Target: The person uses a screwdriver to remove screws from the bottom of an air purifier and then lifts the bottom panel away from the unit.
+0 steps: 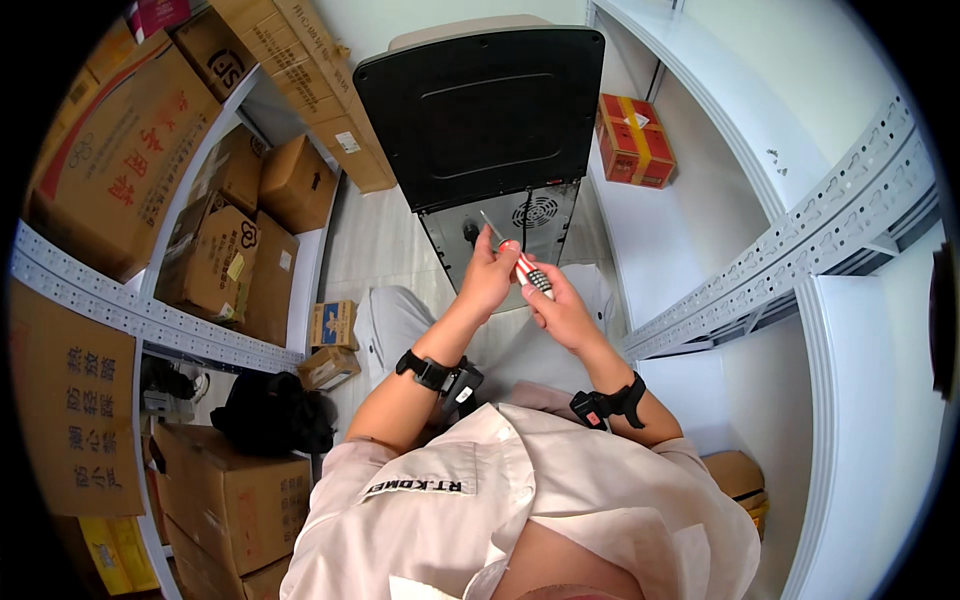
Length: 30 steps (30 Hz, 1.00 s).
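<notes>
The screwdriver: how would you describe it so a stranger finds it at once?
Find the big black appliance back standing between the shelves. Below it, both hands meet: the left hand and right hand hold the screwdriver. Its red-and-white striped handle and thin metal shaft stand out.

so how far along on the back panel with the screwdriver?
Done: nothing clearly; the black back panel looks in place on the appliance. In hand: both hands hold the red-handled screwdriver, left hand up by the shaft, right hand on the handle, tip at the grey lower plate. Left: whether any screws are out can't be told.
</notes>
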### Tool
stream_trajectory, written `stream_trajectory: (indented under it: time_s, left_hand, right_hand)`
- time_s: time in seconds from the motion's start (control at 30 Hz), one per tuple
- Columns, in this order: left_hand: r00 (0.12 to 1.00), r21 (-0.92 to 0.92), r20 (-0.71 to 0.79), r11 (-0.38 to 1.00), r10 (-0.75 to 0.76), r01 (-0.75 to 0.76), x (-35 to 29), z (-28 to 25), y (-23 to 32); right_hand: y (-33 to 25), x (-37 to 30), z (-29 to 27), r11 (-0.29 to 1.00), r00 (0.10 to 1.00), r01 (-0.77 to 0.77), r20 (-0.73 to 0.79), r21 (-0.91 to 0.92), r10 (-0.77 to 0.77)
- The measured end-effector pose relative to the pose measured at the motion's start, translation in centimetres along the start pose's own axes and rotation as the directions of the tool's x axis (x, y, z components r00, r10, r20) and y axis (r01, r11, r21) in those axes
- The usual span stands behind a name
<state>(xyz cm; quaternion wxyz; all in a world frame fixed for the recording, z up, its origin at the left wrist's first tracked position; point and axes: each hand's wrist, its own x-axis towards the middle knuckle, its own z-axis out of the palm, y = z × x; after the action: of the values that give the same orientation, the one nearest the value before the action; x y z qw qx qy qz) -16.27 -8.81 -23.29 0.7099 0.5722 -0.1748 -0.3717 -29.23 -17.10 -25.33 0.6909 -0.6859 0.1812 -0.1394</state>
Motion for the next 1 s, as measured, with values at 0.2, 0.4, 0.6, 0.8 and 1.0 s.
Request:
stream_trajectory:
  time_s: [0.2, 0.4, 0.6, 0.8, 1.0]
  left_hand:
    - [0.998, 0.023, 0.033, 0.998, -0.052, 0.051, 2.1, 0.2, 2.2]
    - [0.996, 0.126, 0.087, 0.992, -0.014, 0.003, 6.0, -1.5, 0.5]
    - [0.987, 0.155, 0.145, 0.987, -0.063, 0.04, 7.2, -1.8, 0.0]
    - [0.985, 0.204, 0.154, 0.978, -0.072, 0.04, 6.9, -1.5, 0.5]
    - [0.985, 0.151, 0.165, 0.988, -0.041, 0.016, 7.8, -1.5, 0.2]
  right_hand:
    - [-3.3, 1.2, -0.4, 0.856, 0.977, 0.15, -0.057, -0.496, -0.204]
    - [-4.4, 2.9, 0.0, 0.705, 0.974, 0.149, -0.02, -0.693, -0.224]
    - [-3.2, 3.3, 0.6, 0.741, 0.959, 0.127, -0.111, -0.66, -0.263]
    - [-3.0, 3.2, 0.7, 0.818, 0.974, 0.028, -0.169, -0.574, -0.152]
    - [-2.1, 4.1, 0.4, 0.855, 0.963, 0.083, -0.181, -0.511, -0.202]
